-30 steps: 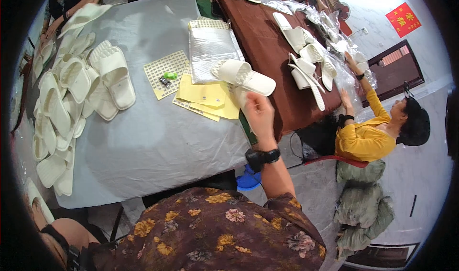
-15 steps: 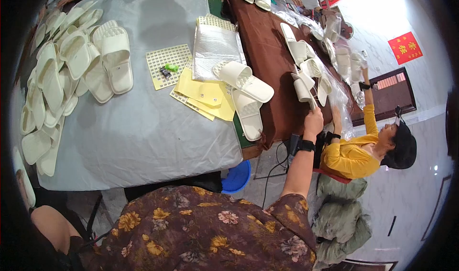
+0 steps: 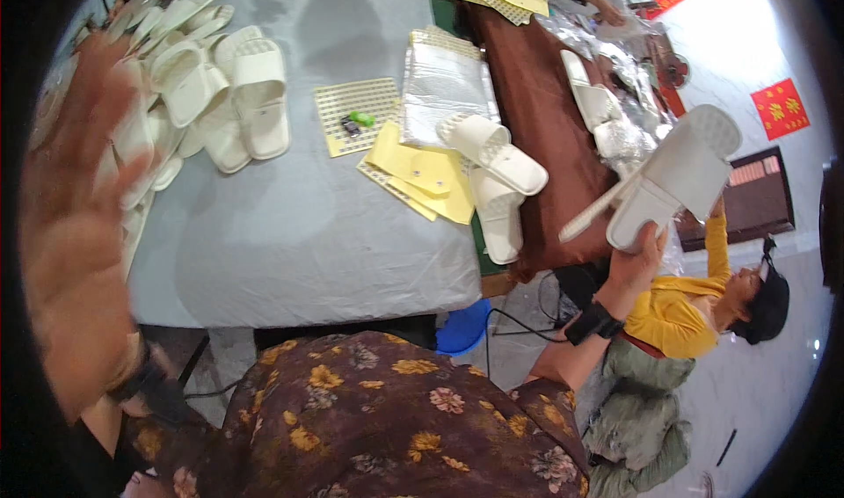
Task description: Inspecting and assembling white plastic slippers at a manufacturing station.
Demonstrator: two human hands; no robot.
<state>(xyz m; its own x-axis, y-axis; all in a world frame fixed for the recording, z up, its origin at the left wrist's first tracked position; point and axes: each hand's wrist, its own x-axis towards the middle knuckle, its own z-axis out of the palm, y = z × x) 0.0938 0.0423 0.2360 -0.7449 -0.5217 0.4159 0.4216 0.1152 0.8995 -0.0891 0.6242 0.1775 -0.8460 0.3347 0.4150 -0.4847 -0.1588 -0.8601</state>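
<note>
My right hand is closed on the sole end of a pair of white slippers, raised above the right end of the brown cloth. One slipper of that pair shows nearly edge-on. At the far left, my left hand is raised, blurred, with fingers stretched and nothing seen in it. It hides part of a heap of white slippers. Nearer the middle, two white slippers lie overlapping across the table's edge, beside yellow sheets and a silvery padded bag.
A grid-patterned sticker sheet bears small green and dark items. Brown cloth covers the adjoining surface, with more slippers and clear plastic. A co-worker in yellow sits at right. A blue basin stands below.
My right hand has lifted the slippers up and to the right off the brown cloth. My left hand has come into view. Yellow sheets now lie at the far end where two slippers lay.
</note>
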